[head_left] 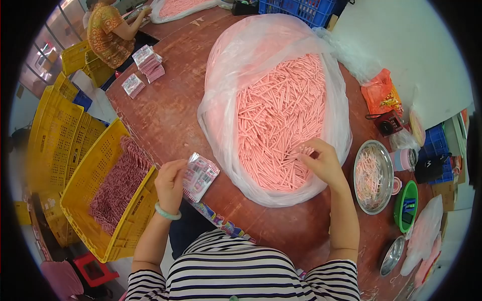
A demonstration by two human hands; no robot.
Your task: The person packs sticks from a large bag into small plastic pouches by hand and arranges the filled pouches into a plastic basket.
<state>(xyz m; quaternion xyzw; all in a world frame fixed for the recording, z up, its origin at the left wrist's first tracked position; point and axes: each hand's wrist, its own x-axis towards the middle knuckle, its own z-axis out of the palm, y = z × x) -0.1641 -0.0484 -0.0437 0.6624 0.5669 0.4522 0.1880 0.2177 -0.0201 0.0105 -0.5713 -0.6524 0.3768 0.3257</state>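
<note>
A large clear plastic bag [221, 95] lies open on the red-brown table [175, 115], full of thin pink sticks [276, 115]. At the lower right of the pile, my right hand [321, 159] has its thumb and fingers closed on some pink sticks. My left hand [171, 184], wearing a bracelet at the wrist, is closed beside a stack of printed clear packets [201, 176] at the table's near edge. Whatever its fingertips hold is too small to make out. Left of that hand, a yellow crate [128, 215] holds dark pink twisted pieces [120, 185].
A steel bowl [359, 193] with pink pieces, a green basket [413, 193] and a smaller metal bowl [392, 256] stand on the right. More packets [148, 62] lie at the upper left, near another person [105, 35]. Blue crate [301, 11] behind the bag.
</note>
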